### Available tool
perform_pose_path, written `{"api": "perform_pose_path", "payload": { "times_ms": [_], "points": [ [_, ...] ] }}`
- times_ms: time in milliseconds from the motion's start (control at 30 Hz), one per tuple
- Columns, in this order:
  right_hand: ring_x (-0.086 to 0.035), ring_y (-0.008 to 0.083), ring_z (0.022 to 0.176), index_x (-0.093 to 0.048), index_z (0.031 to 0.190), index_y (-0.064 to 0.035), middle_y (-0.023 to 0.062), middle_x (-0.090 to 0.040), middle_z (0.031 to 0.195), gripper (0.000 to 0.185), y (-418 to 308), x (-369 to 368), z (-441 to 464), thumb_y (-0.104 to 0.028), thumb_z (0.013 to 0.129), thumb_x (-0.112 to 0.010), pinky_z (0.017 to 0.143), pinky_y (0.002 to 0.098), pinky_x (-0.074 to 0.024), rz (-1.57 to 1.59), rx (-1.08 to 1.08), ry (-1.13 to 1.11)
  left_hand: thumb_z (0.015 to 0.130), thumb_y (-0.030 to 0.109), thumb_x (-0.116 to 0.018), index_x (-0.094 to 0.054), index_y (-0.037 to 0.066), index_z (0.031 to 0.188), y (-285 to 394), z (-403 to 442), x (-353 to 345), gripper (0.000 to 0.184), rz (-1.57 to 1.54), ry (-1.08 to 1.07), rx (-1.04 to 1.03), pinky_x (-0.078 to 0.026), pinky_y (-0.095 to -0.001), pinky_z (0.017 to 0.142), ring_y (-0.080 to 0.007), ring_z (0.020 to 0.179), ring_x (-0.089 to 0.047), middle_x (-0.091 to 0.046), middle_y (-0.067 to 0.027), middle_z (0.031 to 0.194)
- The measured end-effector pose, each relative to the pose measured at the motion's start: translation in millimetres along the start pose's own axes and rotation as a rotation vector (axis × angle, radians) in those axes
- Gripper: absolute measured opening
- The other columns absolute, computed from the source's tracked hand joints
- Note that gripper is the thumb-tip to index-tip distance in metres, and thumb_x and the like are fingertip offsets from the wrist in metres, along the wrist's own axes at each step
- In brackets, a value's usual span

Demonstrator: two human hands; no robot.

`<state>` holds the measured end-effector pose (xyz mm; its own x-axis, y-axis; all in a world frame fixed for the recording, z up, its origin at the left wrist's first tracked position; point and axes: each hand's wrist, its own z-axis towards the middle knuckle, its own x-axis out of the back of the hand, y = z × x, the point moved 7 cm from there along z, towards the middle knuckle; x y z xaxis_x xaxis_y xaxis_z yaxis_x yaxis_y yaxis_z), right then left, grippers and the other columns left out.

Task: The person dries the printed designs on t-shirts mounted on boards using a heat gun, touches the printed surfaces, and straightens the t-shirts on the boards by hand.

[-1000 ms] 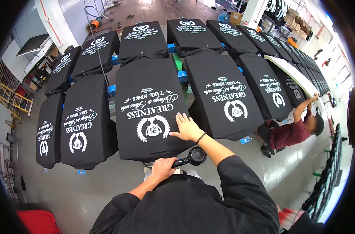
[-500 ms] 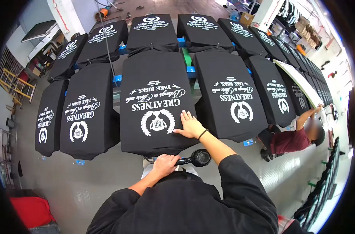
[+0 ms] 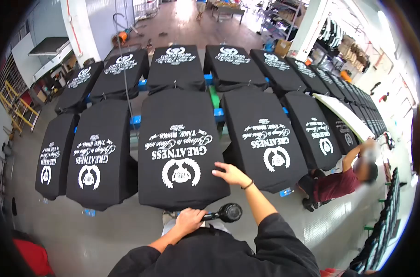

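Straight ahead lies a black T-shirt (image 3: 180,117) stretched over a flat board, with a white "GREATNESS" print (image 3: 180,171) that reads upside down from here. My left hand (image 3: 190,220) is closed around the handle of what looks like a black hair dryer (image 3: 230,213), held near my waist below the shirt's front edge. Its round black end points right. My right hand (image 3: 232,175), a dark bracelet at the wrist, hovers by the shirt's right edge beside the print. Its fingers are apart and hold nothing; whether they brush the cloth I cannot tell.
More printed black shirts on boards flank mine, such as one at right (image 3: 265,138) and one at left (image 3: 99,152). A second row stands behind. On the right, a person in a maroon top (image 3: 337,185) holds a large pale frame (image 3: 346,117) over a shirt.
My right hand has come up from lying flat on the shirt, its fingers now drawn in somewhat. The view has tilted upward. My left hand keeps its hold on the hair dryer.
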<state>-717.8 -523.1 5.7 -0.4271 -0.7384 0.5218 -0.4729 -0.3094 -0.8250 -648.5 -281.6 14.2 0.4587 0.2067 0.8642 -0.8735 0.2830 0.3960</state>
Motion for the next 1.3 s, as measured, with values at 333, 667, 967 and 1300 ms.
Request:
{"api": "perform_pose_path", "payload": {
  "times_ms": [333,667,967,1300],
  "points": [
    [-0.071,0.0156,0.087,-0.066,0.116,0.0016,0.0116,-0.074,0.099,0.032,61.5,44.3,-112.8,-0.019,0.091,-0.071,0.078,0.0284,-0.0556,0.309,-0.072,0.356,0.075,0.019,-0.069,-0.065,0.015,0.099,0.4,-3.3,-1.2,0.025,0.007,0.009,-0.018,-0.049,-0.0332,0.062,-0.0190,0.065,-0.064,-0.061,0.0005,0.070],
    [-0.068,0.0173,0.065,-0.071,0.090,0.0008,0.0108,-0.071,0.075,0.013,73.7,47.7,-129.5,-0.011,0.086,-0.071,0.063,0.0297,-0.0545,-0.148,-0.048,0.558,0.075,0.019,-0.069,-0.064,0.014,0.096,1.2,-2.0,0.7,0.022,-0.009,0.035,-0.054,-0.048,-0.0327,0.058,-0.0173,0.062,-0.064,-0.059,0.0019,0.067],
    [-0.062,0.0228,0.059,-0.065,0.071,-0.0108,0.0014,-0.059,0.061,0.006,35.7,28.8,-79.6,-0.011,0.073,-0.070,0.054,0.0359,-0.0502,-0.525,0.397,0.505,0.074,0.018,-0.069,-0.064,0.014,0.098,0.8,-2.7,1.1,0.025,-0.014,0.029,-0.021,-0.048,-0.0330,0.062,-0.0175,0.066,-0.065,-0.061,0.0019,0.069],
    [-0.059,0.0218,0.056,-0.058,0.063,-0.0151,-0.0005,-0.055,0.056,0.015,50.4,25.0,-73.0,-0.013,0.069,-0.071,0.052,0.0357,-0.0475,-0.637,0.327,0.634,0.069,0.017,-0.070,-0.064,0.013,0.102,-2.0,-4.4,-3.7,0.033,-0.017,0.019,0.037,-0.050,-0.0330,0.066,-0.0188,0.069,-0.066,-0.062,0.0003,0.073]
  ]
}}
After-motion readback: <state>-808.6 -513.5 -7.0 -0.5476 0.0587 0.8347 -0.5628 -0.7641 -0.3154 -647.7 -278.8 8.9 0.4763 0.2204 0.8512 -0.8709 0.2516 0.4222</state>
